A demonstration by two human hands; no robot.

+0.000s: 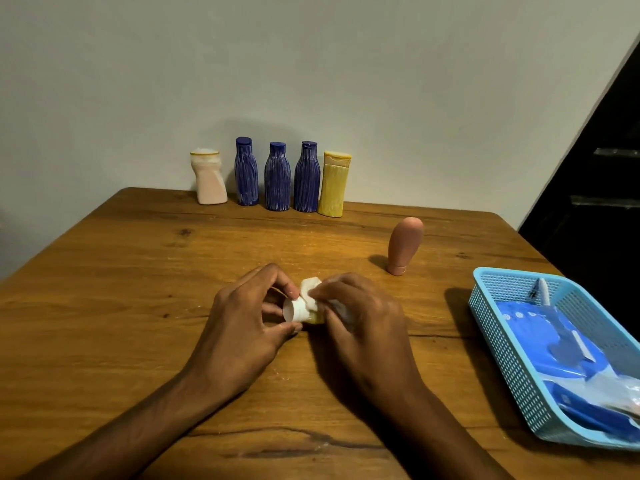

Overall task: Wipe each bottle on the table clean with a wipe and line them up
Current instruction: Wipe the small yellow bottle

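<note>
A small bottle [298, 310] with a white cap and yellowish body lies on its side between my hands at the table's middle. My left hand [246, 317] pinches its cap end. My right hand [360, 317] holds a white wipe [309, 287] pressed on the bottle's body, most of which is hidden. Along the back edge stands a row: a pale pink bottle [209, 177], three blue ribbed bottles [246, 172] [277, 177] [307, 177] and a yellow bottle [334, 184]. A pink-brown tube bottle [404, 245] stands alone on its cap at mid right.
A light blue plastic basket [509, 327] sits at the right edge, holding blue wipe packs and a white item. The wooden table [138, 271] runs up to a pale wall; a dark doorway lies at the far right.
</note>
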